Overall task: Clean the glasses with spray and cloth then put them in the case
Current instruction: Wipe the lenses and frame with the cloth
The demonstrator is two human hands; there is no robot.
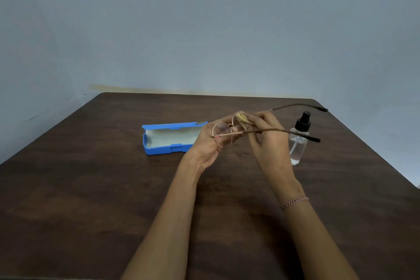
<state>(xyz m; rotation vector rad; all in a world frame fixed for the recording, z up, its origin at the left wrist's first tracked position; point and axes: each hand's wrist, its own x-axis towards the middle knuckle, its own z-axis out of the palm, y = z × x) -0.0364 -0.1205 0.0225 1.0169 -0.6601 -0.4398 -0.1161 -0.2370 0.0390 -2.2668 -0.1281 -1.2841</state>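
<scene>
- Head view, hands: the left hand (pixel 210 143) curls round the near lens rim of the glasses (pixel 223 133) and holds them above the worktop (pixel 91 188). The right hand (pixel 266 136) pinches a tan cloth (pixel 242 119) against the far lens.
- Key relation: the open blue case (pixel 163 149) lies on the worktop just left of the left hand, which is the nearer one. Its long axis runs left to right, roughly parallel to the temples.
- Glasses: thin gold wire frame with clear rounded lenses. Both dark temples are unfolded and point right, and would probably need folding before casing.
- Bottle (pixel 298 141): clear with a black pump top, upright beyond the right hand; one temple tip crosses in front of it.
</scene>
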